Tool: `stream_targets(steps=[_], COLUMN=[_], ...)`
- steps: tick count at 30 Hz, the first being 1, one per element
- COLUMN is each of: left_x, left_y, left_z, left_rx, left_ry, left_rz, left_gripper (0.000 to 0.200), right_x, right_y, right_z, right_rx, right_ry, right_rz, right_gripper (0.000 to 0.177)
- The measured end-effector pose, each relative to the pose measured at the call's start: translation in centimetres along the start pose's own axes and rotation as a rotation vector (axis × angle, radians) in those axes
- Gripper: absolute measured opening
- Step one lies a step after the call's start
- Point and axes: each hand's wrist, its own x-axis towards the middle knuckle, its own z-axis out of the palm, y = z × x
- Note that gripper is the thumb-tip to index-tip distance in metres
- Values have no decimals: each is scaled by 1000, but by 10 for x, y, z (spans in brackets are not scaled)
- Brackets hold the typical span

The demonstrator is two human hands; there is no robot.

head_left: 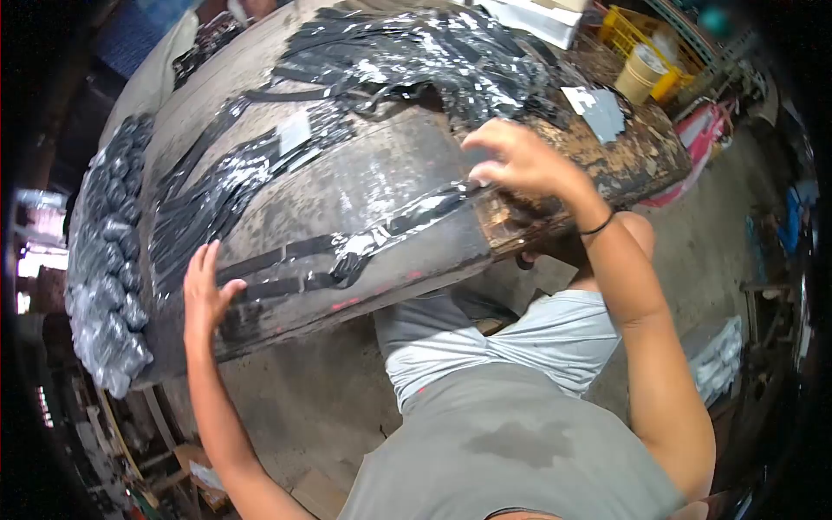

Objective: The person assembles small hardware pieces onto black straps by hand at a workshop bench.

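A long black strip in clear, shiny wrapping [407, 218] lies along the front edge of the dark worktable [381, 160]. At its left end my left hand [205, 290] rests with fingers apart, touching the strip's end or the table beside it. Over the strip's right end is my right hand [511, 160], its fingers curled and thumb low; whether it pinches the strip is hard to make out. Behind my left hand lies a bundle of black strips [234, 178] with a pale label [294, 132]. A larger heap of wrapped black strips [433, 52] covers the back.
Bundled shiny plastic packs [117, 251] line the table's left edge. At the right are a worn wooden surface [641, 152], a grey piece [602, 115], a tan cup [641, 74] and a yellow crate [620, 33]. A white box [542, 19] stands at the back.
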Motion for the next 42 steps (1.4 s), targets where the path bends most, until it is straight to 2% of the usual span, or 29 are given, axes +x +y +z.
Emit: stream_targets(steps=[1, 2, 3, 5, 7, 9, 11, 12, 14, 18, 19, 20, 21, 23, 24, 31, 33, 35, 36, 37, 38, 39, 40, 41, 42], left_x=[-1, -1, -2, -4, 1, 15, 28, 32, 36, 31, 30, 28, 27, 26, 26, 28, 27, 28, 30, 32, 32, 30, 25, 19, 13], left_y=[32, 65, 99, 156, 190, 195, 183, 175, 168, 166, 164, 161, 159, 159, 160, 163, 162, 163, 165, 165, 167, 166, 162, 167, 179], left_z=[8, 16, 23, 44, 71, 93, 97, 100, 98, 97, 101, 103, 105, 106, 106, 105, 104, 101, 98, 99, 96, 95, 98, 97, 101], left_rx=[-116, -169, -219, -279, -142, -222, -224, -237, -239, -125, -107, -114, -120, -132, -144, -180, -191, -194, -225, -240, -232, -232, -216, -253, -463], left_ry=[96, 108, 122, 164, 136, 119, 131, 118, 116, 243, 319, 374, 429, 433, 439, 403, 415, 433, 463, 502, 525, 554, 603, 627, 698], left_rz=[56, 108, 158, 253, 310, 353, 367, 369, 349, 340, 341, 333, 324, 301, 280, 265, 269, 303, 321, 331, 323, 309, 310, 291, 301], left_gripper=[78, 75, 72, 67, 63, 51, 47, 47, 47, 63, 62, 61, 60, 59, 58, 55, 55, 55, 54, 54, 54, 52, 47, 41, 35], right_x=[-8, -18, -29, -51, -69, -85, -98, -104, -107, -88, -82, -78, -74, -69, -66, -72, -73, -74, -79, -82, -82, -86, -87, -89, -87], right_y=[10, 24, 46, 73, 92, 119, 138, 157, 172, 167, 166, 165, 158, 147, 141, 156, 155, 167, 172, 181, 168, 171, 166, 154, 142], right_z=[-19, -36, -49, -66, -81, -89, -94, -94, -95, -96, -94, -93, -90, -82, -82, -81, -80, -90, -83, -84, -89, -87, -88, -94, -95], right_rx=[40, 184, 148, 399, 301, 333, 319, 113, -8, -270, -299, -308, -308, -568, -530, -451, -450, -241, -191, -88, -27, 183, 520, 446, 497], right_ry=[103, 240, 355, 621, 790, 860, 868, 870, 839, 661, 595, 482, 479, 421, 364, 378, 480, 457, 646, 715, 732, 838, 886, 919, 1008], right_rz=[133, 242, 266, 363, 433, 508, 587, 607, 677, 694, 707, 781, 781, 774, 824, 785, 754, 676, 601, 511, 663, 576, 530, 519, 502], right_gripper=[36, 29, 25, 19, 16, 13, 15, 17, 18, 22, 24, 34, 34, 46, 49, 42, 31, 25, 19, 18, 16, 18, 21, 24, 30])
